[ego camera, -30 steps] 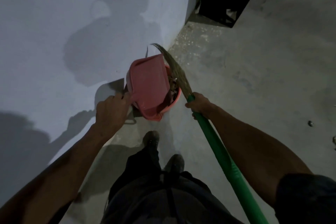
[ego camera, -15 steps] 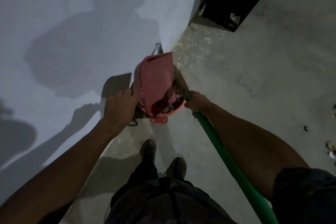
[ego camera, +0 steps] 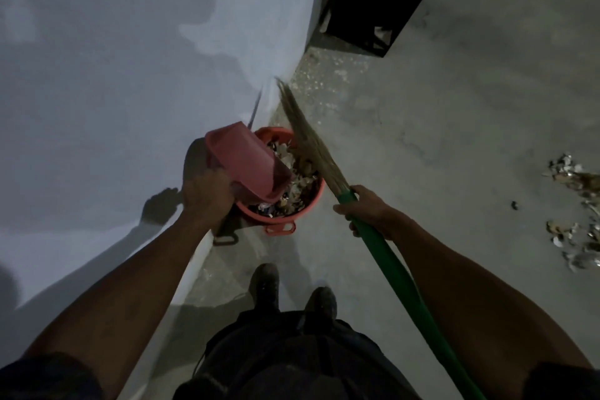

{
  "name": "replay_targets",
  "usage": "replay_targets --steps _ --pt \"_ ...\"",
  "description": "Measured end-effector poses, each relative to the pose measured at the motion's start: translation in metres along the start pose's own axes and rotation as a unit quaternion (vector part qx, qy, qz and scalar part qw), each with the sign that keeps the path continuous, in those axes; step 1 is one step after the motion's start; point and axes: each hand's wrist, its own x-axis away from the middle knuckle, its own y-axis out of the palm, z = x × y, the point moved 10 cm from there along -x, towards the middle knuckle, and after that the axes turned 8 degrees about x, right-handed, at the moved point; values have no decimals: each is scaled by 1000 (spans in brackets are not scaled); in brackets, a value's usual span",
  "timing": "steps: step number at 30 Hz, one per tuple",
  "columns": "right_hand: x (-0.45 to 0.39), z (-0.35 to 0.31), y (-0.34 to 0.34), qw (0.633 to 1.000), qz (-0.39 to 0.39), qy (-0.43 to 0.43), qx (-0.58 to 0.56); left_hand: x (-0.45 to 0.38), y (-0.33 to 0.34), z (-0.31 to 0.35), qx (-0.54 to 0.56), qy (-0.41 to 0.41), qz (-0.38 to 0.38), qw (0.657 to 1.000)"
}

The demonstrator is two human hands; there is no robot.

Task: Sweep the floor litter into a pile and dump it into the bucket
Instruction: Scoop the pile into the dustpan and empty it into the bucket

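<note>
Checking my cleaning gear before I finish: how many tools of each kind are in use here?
Pink plastic dustpan, gripped by the left hand: 1
Orange round plastic bucket: 1
Green-handled straw broom, gripped by the right hand: 1
Total: 3

The dustpan (ego camera: 248,163) and bucket (ego camera: 285,216) look like smooth pink and red plastic. The broom (ego camera: 311,143) has dry, straw-like bristles and a smooth green handle. The floor (ego camera: 438,139) is rough grey concrete; the wall (ego camera: 113,74) is matt

Grey concrete floor (ego camera: 422,146), red bucket (ego camera: 311,201) by wall, litter (ego camera: 581,204) scattered right
</note>
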Motion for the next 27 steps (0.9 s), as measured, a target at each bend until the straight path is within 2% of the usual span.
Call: replay_targets --steps 3,7,12,16,22,27 --pt "3 14 -12 999 22 17 -24 -11 17 -11 100 4 -17 995" --pt "6 31 -29 998 52 26 -34 -21 35 -14 182 -35 -20 982" --pt "5 44 -54 996 80 15 -44 -25 33 15 236 -51 -6 970" --pt "-12 44 -80 994 93 8 -47 -60 61 30 244 -58 -19 968" --pt "-70 46 -129 995 95 10 -29 -99 51 92 155 -80 -20 984" --pt "-144 61 -174 997 59 47 2 -174 94 112 200 -128 -35 971"
